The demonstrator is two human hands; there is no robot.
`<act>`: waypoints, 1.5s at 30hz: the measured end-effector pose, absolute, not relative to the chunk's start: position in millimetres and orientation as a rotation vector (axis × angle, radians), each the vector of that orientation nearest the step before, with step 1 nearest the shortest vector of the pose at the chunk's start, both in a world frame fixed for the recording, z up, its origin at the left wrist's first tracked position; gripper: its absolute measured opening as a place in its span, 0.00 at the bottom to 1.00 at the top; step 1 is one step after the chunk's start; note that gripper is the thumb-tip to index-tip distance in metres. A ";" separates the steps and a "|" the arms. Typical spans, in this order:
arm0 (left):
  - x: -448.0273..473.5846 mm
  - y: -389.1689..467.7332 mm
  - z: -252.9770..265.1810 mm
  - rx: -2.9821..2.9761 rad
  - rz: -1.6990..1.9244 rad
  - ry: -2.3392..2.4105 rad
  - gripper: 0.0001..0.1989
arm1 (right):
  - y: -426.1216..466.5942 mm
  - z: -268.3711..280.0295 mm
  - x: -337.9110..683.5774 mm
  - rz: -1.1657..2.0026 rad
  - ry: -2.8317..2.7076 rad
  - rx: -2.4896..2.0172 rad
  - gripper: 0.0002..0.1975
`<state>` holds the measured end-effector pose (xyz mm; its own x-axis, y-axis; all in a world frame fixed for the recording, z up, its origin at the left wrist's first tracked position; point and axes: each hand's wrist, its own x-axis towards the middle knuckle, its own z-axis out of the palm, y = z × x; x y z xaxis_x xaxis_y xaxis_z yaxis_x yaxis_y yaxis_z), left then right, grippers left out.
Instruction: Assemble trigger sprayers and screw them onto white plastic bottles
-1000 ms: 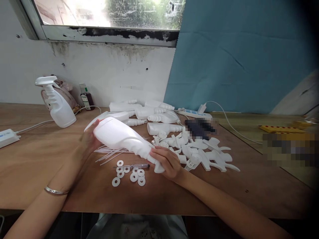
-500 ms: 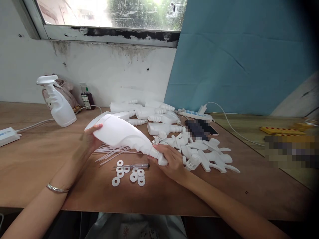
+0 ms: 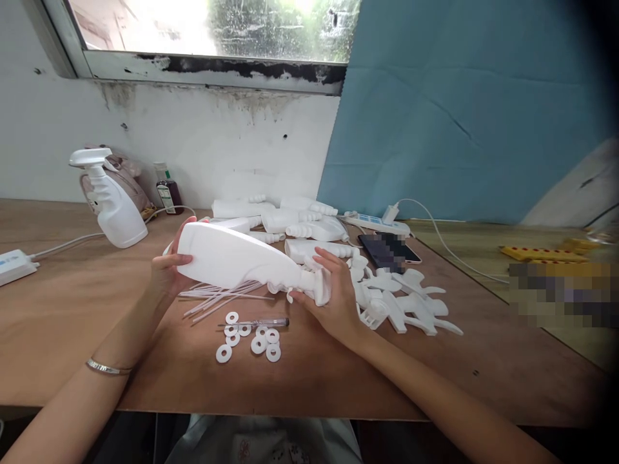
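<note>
Brown tabletop [image 3: 174, 380]: flat white rings [image 3: 218, 354] nearest, around a clear-handled screwdriver [image 3: 273, 322]. Above, my left hand [image 3: 167, 270] clamps the smooth, contoured white plastic spray bottle [image 3: 227, 254] by its base, my right hand [image 3: 341, 303] its head end. Partly hidden beyond: thin white tubes [image 3: 207, 299], ribbed white bottles [image 3: 280, 220].

Dark bottle [image 3: 169, 196], probably a bag [image 3: 131, 189].

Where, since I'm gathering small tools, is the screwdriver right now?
In the head view, the screwdriver lies left of centre on the table, among the white rings, below the held white bottle in the picture.
</note>
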<state>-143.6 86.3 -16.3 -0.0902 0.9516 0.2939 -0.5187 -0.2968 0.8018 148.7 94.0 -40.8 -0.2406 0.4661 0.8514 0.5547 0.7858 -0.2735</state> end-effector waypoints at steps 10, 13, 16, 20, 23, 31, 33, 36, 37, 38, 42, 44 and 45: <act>-147.8 87.9 -20.8 0.973 1.723 0.628 0.29 | 80.0 -43.2 137.3 0.582 -1.679 -0.694 0.44; -144.2 87.7 -18.5 1.009 1.657 0.680 0.28 | 79.2 -40.9 136.7 0.591 -1.583 -0.654 0.38; -139.9 87.3 -17.3 1.116 1.507 0.788 0.26 | 85.6 -39.5 141.0 0.526 -1.478 -0.665 0.33; -133.2 82.2 -13.7 1.305 1.343 0.937 0.24 | 96.9 -36.9 149.6 0.545 -1.423 -0.635 0.32; -128.3 77.7 -10.3 1.365 1.369 0.972 0.23 | 101.9 -28.4 154.1 0.545 -1.430 -0.625 0.32; -103.3 84.7 -24.1 1.182 1.222 0.913 0.27 | 106.2 17.3 153.0 0.376 -1.456 -0.513 0.32; -94.8 85.6 -28.3 1.151 1.227 0.870 0.28 | 105.6 28.6 148.1 0.378 -1.425 -0.514 0.29; -85.3 82.3 -31.4 1.118 1.248 0.851 0.27 | 107.7 41.8 137.1 0.408 -1.303 -0.537 0.23; -83.2 80.1 -31.7 1.110 1.250 0.853 0.27 | 109.4 45.1 132.9 0.410 -1.265 -0.543 0.21; -81.4 77.5 -31.7 1.107 1.256 0.855 0.26 | 111.4 48.0 128.9 0.410 -1.228 -0.545 0.19; -77.6 67.2 -30.9 1.139 1.339 0.873 0.24 | 118.2 56.2 116.3 0.406 -1.118 -0.507 0.12; -76.7 63.8 -31.2 1.166 1.395 0.887 0.23 | 119.7 58.4 113.2 0.393 -1.099 -0.497 0.12; -76.5 62.8 -31.7 1.180 1.417 0.896 0.23 | 120.2 58.8 112.4 0.389 -1.102 -0.499 0.13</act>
<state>-76.5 62.8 -31.7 0.0228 0.9808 0.1939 -0.2456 -0.1825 0.9520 112.4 120.2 58.8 0.4044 0.5322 0.7438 -0.0522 0.8254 -0.5621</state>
